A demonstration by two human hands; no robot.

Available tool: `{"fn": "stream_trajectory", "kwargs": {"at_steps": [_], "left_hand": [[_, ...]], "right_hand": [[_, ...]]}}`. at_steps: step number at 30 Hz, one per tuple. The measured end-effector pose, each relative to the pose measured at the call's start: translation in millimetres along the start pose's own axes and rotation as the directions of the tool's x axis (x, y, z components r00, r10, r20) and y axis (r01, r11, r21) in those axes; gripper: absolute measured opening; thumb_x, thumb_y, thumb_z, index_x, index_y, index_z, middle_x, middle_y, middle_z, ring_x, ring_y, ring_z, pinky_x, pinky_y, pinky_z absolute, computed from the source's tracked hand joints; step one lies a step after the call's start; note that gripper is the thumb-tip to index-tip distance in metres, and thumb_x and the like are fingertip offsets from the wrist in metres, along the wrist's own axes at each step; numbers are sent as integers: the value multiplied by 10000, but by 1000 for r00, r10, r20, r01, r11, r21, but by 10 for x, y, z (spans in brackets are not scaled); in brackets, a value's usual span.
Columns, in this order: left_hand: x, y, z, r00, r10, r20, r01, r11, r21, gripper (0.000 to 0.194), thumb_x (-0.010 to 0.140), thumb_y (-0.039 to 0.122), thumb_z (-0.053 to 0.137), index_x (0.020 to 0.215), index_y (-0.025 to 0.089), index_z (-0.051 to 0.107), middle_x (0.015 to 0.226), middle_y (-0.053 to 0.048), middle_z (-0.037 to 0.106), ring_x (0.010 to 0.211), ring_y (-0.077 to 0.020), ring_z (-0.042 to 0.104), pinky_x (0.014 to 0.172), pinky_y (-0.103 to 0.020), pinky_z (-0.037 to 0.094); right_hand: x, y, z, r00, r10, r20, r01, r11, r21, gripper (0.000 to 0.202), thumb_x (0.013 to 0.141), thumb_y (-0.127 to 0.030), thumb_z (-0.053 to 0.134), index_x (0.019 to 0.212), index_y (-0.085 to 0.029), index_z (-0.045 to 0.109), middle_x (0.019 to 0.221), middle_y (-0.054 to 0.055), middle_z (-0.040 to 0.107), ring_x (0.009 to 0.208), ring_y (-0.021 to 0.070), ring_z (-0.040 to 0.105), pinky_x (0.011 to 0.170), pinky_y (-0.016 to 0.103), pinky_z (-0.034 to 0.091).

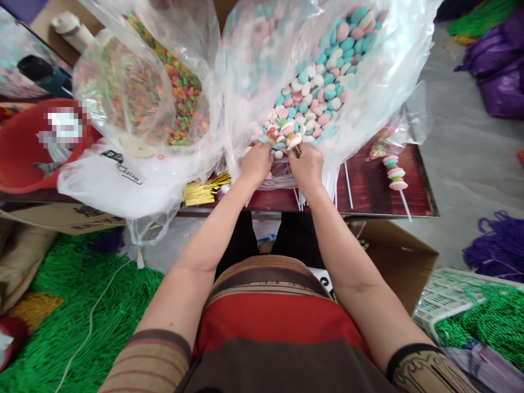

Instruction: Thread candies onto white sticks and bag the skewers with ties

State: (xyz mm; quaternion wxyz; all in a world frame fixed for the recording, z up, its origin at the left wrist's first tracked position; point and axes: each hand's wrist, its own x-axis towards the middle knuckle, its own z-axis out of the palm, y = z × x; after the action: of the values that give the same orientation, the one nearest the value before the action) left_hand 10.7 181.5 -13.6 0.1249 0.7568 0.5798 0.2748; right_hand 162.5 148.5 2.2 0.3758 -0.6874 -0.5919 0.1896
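A large clear plastic bag [368, 82] full of pink, blue and white candies [317, 87] stands open on a dark red table [368, 188]. My left hand [257, 162] and my right hand [306, 166] meet at the bag's near edge, fingers closed among the candies there. A candy [293, 141] on a thin white stick is pinched between both hands. White sticks [331, 185] lie fanned on the table under my right wrist.
A second clear bag [135, 82] of small multicoloured candies stands left. A finished candy skewer [395, 174] lies at the right. Gold twist ties [204, 191], a red tub [24, 147], a cardboard box [393, 256], green strands [82, 305] and a white crate [446, 295] surround me.
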Motion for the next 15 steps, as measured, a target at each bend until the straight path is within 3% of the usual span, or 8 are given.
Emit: {"fn": "stream_trajectory", "kwargs": {"at_steps": [4,8,12,15], "left_hand": [[-61,29,-183,997,-67,-24,60,967,-248,115,860,146,629,875,193,733,923,-62,775,868,-206,675,841,-330,516],[-134,69,-248,993,-116,1,102,871,-480,197,946,201,554,1012,197,740,841,-14,747,762,-147,660,762,-273,513],[-161,111,-213,997,-4,-81,-18,963,-270,263,891,137,593,1079,219,757,1034,-79,767,983,-223,699,916,-347,537],[-159,126,-202,997,7,-76,-23,978,-207,257,881,122,589,1018,222,783,1105,-95,769,1048,-253,701,956,-380,543]], "right_hand": [[-88,-42,-174,999,38,-14,-34,969,246,206,930,-352,590,816,-192,651,763,35,599,810,201,575,781,338,458],[-224,-92,-275,985,64,159,-143,818,557,437,917,-665,576,968,-241,670,676,-15,446,611,148,460,563,287,355],[-299,-126,-243,970,94,222,-216,753,622,547,862,-782,581,1004,-258,655,663,-24,400,521,118,363,486,275,286],[-314,-140,-177,967,104,232,-229,752,617,541,864,-765,594,972,-238,654,640,-27,408,517,111,371,471,269,284]]}}
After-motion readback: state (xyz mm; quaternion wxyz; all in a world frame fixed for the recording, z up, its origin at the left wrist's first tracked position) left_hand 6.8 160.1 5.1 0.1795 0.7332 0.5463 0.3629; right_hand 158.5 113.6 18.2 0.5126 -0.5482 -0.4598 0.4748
